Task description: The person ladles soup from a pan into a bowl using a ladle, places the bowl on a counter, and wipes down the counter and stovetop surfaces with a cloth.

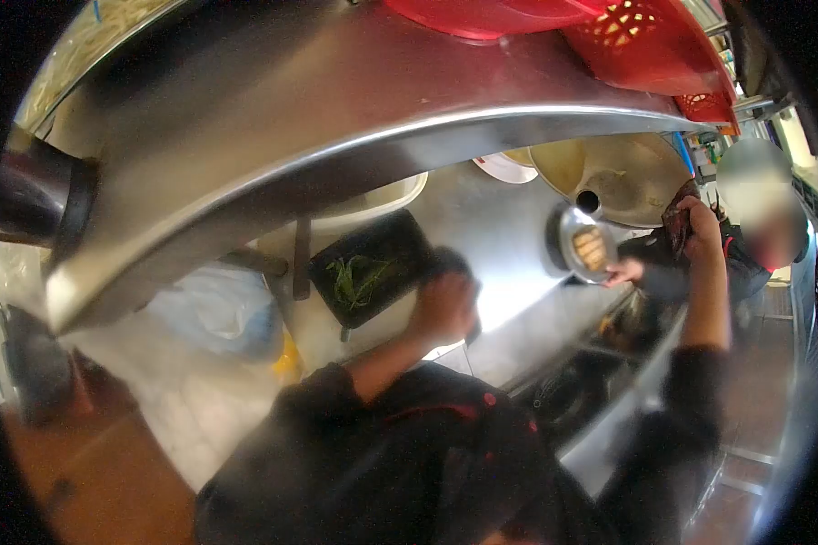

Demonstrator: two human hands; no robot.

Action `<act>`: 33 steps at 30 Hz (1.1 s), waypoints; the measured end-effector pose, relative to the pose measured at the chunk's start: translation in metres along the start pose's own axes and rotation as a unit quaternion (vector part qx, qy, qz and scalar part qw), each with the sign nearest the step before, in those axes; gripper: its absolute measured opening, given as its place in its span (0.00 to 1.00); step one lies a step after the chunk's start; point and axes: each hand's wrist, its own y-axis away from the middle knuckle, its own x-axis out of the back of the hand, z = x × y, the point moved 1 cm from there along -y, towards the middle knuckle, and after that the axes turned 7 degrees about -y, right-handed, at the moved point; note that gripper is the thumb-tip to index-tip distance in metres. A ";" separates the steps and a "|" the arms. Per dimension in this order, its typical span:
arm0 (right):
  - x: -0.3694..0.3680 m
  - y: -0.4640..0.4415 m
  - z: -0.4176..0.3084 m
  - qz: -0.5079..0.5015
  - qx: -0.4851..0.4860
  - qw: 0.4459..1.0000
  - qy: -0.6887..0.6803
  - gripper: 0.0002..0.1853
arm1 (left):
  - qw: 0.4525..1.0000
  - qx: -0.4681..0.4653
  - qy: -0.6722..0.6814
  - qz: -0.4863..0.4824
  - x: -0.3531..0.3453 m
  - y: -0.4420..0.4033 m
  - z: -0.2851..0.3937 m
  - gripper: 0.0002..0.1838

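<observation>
My left hand [443,307] is low over the steel counter, beside a black tray [398,243] with green stalks [359,282] on it. A dark shape lies at its fingers, blurred, and I cannot make out whether the hand holds it. My right hand [703,225] is raised at the right, its fingers closed round a dark reddish thing [678,218] that I cannot identify. Below and left of it, a co-worker's hand [625,271] touches the rim of a round metal dish [573,223] with browned pieces of food [590,248] in it.
A steel shelf [336,82] crosses above the counter, with red plastic baskets [641,45] on it. Behind are a large metal bowl [641,150] and a white tub [373,205]. A co-worker [750,263] stands at the right. Plastic bags [218,309] lie at the left.
</observation>
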 end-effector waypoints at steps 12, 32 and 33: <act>-0.014 -0.016 0.007 0.004 -0.009 0.999 -0.038 0.03 | 0.999 -0.020 0.018 0.031 -0.004 0.002 -0.006 0.25; -0.037 0.042 0.120 0.036 -0.009 0.956 -0.291 0.11 | 1.000 -0.017 0.006 0.021 -0.002 0.001 0.003 0.26; -0.043 0.053 0.131 0.053 -0.018 0.943 -0.328 0.10 | 0.999 -0.023 0.002 0.040 -0.005 0.003 0.002 0.26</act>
